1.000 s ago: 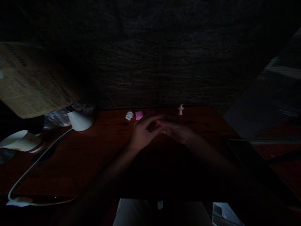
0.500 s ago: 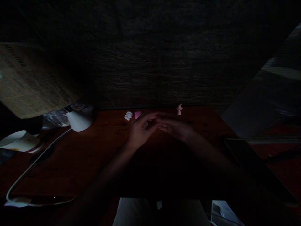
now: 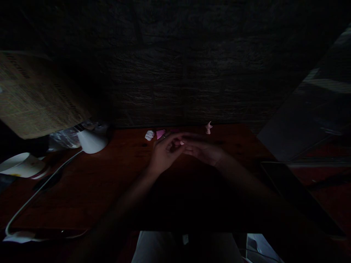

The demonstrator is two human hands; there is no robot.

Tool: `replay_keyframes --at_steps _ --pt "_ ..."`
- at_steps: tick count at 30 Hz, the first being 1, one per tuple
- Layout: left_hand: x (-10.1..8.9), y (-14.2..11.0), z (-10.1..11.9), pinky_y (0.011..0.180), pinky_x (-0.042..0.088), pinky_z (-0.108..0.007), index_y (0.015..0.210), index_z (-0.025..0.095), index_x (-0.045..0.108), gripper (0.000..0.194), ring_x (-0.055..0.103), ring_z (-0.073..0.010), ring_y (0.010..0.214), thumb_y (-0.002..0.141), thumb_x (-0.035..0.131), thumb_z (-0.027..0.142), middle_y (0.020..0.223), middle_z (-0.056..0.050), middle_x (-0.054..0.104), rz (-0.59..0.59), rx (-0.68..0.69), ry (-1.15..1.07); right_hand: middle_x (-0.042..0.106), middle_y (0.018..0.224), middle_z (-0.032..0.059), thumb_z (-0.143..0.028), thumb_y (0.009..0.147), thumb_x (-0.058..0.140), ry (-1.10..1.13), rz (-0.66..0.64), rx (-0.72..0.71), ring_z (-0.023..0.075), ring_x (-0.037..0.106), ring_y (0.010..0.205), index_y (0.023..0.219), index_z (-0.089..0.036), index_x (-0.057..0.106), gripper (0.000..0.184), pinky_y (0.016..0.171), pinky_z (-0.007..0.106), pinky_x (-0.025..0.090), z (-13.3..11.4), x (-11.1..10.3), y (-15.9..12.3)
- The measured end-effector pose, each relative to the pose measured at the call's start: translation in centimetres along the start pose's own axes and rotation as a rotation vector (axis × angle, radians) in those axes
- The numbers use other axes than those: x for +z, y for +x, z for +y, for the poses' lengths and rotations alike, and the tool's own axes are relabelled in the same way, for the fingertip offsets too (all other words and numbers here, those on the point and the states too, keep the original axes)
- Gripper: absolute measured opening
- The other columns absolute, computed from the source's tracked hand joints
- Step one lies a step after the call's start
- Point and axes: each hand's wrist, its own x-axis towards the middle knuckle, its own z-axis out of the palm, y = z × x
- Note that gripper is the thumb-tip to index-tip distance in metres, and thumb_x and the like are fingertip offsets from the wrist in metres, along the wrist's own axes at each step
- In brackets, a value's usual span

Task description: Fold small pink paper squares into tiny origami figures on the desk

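Observation:
Over the middle of the wooden desk, my left hand [image 3: 163, 152] and my right hand [image 3: 205, 150] meet at the fingertips. A small pale pink lump [image 3: 182, 143], possibly modelling clay, shows between them, mostly hidden by the fingers. My left thumb and fingers curl around it; my right fingers press in from the other side. Just behind my left hand lie a crumpled white lump [image 3: 149, 135] and a flat pink piece [image 3: 160, 134], partly covered. Farther right, near the wall, stands a small pale pink shaped piece [image 3: 208, 128] with a forked top.
On the left are a white cone-shaped object [image 3: 92, 141] with a cable [image 3: 44, 186], a paper cup [image 3: 23, 164] lying tilted, clear plastic [image 3: 64, 140] and a printed brown sheet [image 3: 38, 95]. A dark flat panel [image 3: 296, 193] lies at right. A textured wall [image 3: 192, 73] rises behind the desk [image 3: 82, 197].
My hands stay together in nearly the same place. My fingers have shifted slightly, and the pale pink lump between them now shows more clearly.

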Motion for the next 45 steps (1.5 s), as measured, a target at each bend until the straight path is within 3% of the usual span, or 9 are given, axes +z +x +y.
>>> replay_keyframes --at_steps 5,10,15,21,29,33,37,40,45 --pt "0.3 -0.3 0.1 0.079 0.064 -0.028 0.122 0.02 0.073 0.029 0.078 -0.0173 0.087 0.093 0.074 0.022 0.105 -0.006 0.082 -0.026 -0.021 -0.052 0.081 0.103 0.0003 -0.038 0.067 0.096 0.007 0.06 0.035 0.0174 0.072 0.1 0.093 -0.027 0.081 0.032 0.095 0.032 0.053 0.9 -0.8 0.6" --pt "0.6 -0.3 0.0 0.088 0.066 -0.032 0.133 0.021 0.069 0.035 0.078 -0.0195 0.1 0.098 0.065 0.019 0.118 -0.011 0.08 -0.054 -0.073 -0.114 0.081 0.108 0.003 -0.048 0.07 0.094 0.035 0.064 0.053 0.0199 0.072 0.104 0.096 -0.028 0.08 0.036 0.098 0.036 0.054 0.7 -0.9 0.7" --pt "0.4 -0.1 -0.3 0.084 0.065 -0.03 0.131 0.021 0.069 0.041 0.077 -0.0178 0.094 0.091 0.072 0.013 0.111 -0.007 0.081 -0.036 -0.089 -0.149 0.081 0.115 0.0037 -0.037 0.071 0.093 0.012 0.016 0.006 0.021 0.071 0.114 0.101 -0.027 0.081 0.035 0.106 0.037 0.052 0.1 -0.3 0.2" --pt "0.2 -0.2 -0.3 0.079 0.063 -0.029 0.126 0.022 0.071 0.041 0.075 -0.0171 0.089 0.087 0.076 0.012 0.104 -0.005 0.08 -0.001 -0.052 -0.11 0.082 0.11 0.0021 -0.032 0.069 0.093 -0.03 0.01 -0.032 0.0205 0.073 0.109 0.098 -0.029 0.082 0.032 0.1 0.036 0.055 0.1 -0.2 0.1" --pt "0.4 -0.5 0.3 0.085 0.064 -0.028 0.136 0.02 0.065 0.042 0.077 -0.0175 0.095 0.094 0.07 0.017 0.112 -0.009 0.08 -0.118 -0.054 -0.197 0.081 0.1 -0.0028 -0.041 0.062 0.098 -0.025 0.073 0.019 0.0143 0.071 0.095 0.09 -0.03 0.083 0.033 0.088 0.027 0.054 0.8 -1.0 0.5" --pt "0.2 -0.4 0.0 0.088 0.064 -0.03 0.14 0.02 0.063 0.05 0.077 -0.0185 0.098 0.091 0.072 0.016 0.115 -0.009 0.079 -0.133 -0.045 -0.197 0.082 0.105 0.0007 -0.036 0.065 0.096 -0.044 0.056 0.019 0.0175 0.073 0.102 0.093 -0.028 0.083 0.033 0.094 0.03 0.055 0.3 -0.5 0.1" --pt "0.1 -0.2 0.0 0.09 0.063 -0.032 0.132 0.022 0.069 0.045 0.076 -0.0198 0.103 0.088 0.075 0.015 0.123 -0.009 0.078 -0.093 -0.046 -0.179 0.082 0.107 0.0032 -0.031 0.07 0.093 -0.049 -0.027 -0.018 0.0196 0.074 0.105 0.098 -0.026 0.082 0.03 0.1 0.035 0.055 -0.3 0.0 -0.3" --pt "0.2 0.0 0.4 0.081 0.062 -0.029 0.119 0.022 0.074 0.036 0.076 -0.0178 0.09 0.084 0.08 0.018 0.108 -0.006 0.081 -0.049 -0.118 -0.222 0.083 0.106 0.0033 -0.032 0.072 0.092 -0.038 -0.059 -0.005 0.0198 0.075 0.104 0.102 -0.025 0.081 0.033 0.099 0.035 0.056 -0.3 0.0 -0.2" --pt "0.3 0.6 0.7 0.062 0.054 -0.024 0.091 0.021 0.077 0.017 0.068 -0.0132 0.067 0.087 0.08 0.037 0.078 -0.002 0.076 0.104 -0.371 -0.428 0.083 0.096 0.0041 -0.043 0.085 0.082 -0.02 0.088 0.097 0.0196 0.076 0.098 0.097 -0.025 0.079 0.022 0.092 0.034 0.058 0.2 -0.8 0.3"
